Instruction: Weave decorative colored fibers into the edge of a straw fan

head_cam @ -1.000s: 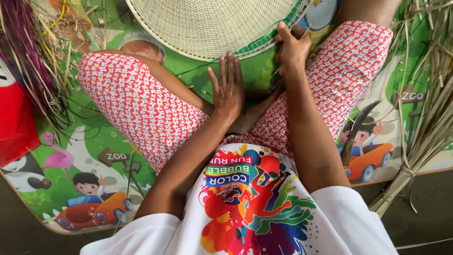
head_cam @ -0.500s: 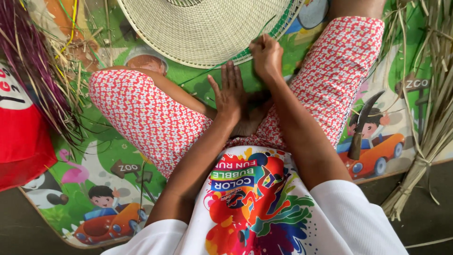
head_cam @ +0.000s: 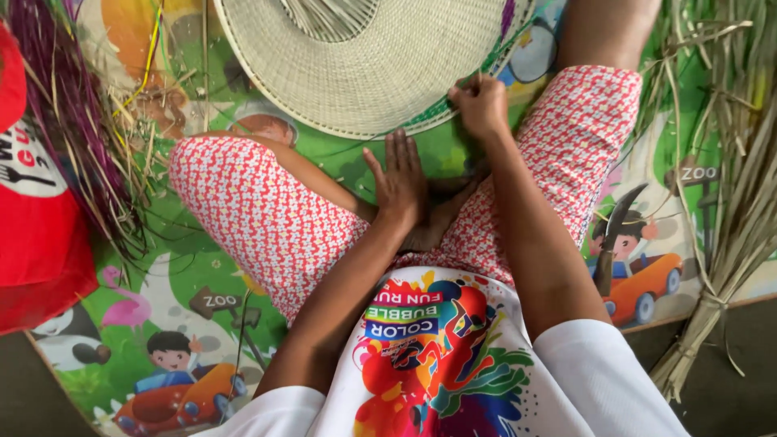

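Observation:
I sit cross-legged on a colourful cartoon play mat [head_cam: 186,324]. A round woven straw mat [head_cam: 364,65] lies in front of my knees, with a green band along its near edge. My right hand [head_cam: 479,105] is closed at that near edge and pinches what looks like a thin strand there. My left hand [head_cam: 398,180] rests flat with its fingers spread, palm down, between my legs just below the woven piece. It holds nothing.
A bundle of purple and yellow dyed straw [head_cam: 73,121] lies at the left beside a red bag [head_cam: 32,202]. A tied bundle of dry pale-green leaves [head_cam: 728,210] lies along the right edge of the play mat.
My right hand has closed from open fingers into a pinch at the woven rim. The view has shifted, so the woven piece and both hands sit differently in the picture.

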